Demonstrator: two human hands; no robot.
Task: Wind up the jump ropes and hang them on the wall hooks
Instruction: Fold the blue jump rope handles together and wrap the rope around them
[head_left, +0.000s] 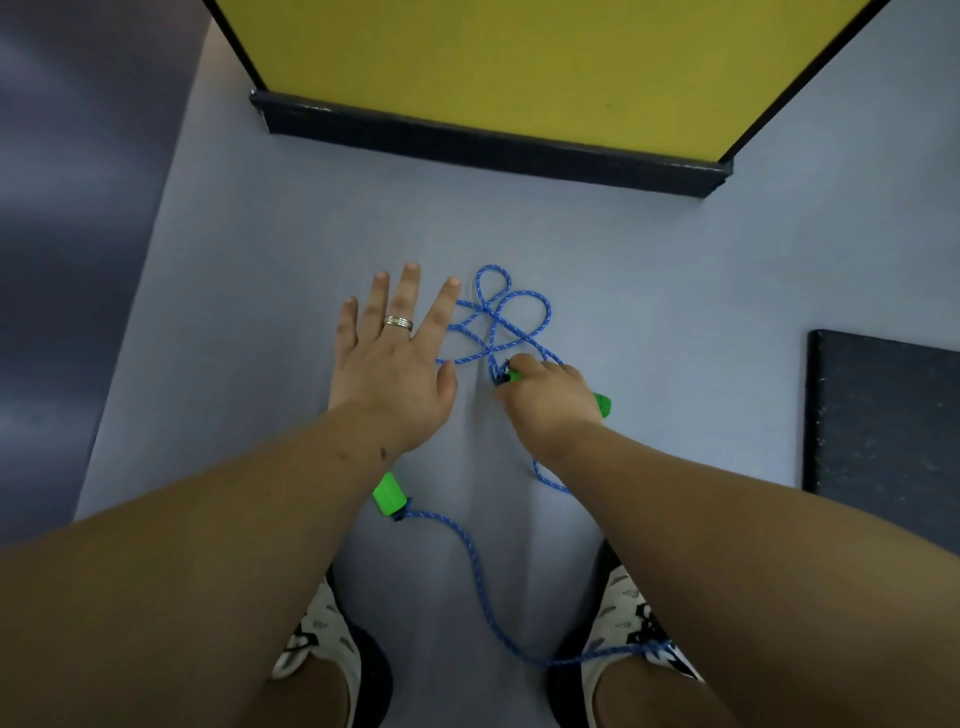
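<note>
A blue braided jump rope (501, 312) lies in loose loops on the pale blue floor. My right hand (550, 402) grips one green handle (601, 404) at the near side of the loops; most of that handle is hidden under the fingers. My left hand (395, 358) is spread flat with straight fingers just left of the loops, its thumb close to a strand. The second green handle (389, 495) lies on the floor under my left forearm. From it the rope runs back toward my feet and across my right shoe (631, 644).
A yellow wall panel (519, 67) with a black baseboard (483, 150) stands ahead. A dark mat (883, 415) lies on the floor at the right. My left shoe (322, 639) is at the bottom. No wall hooks are in view.
</note>
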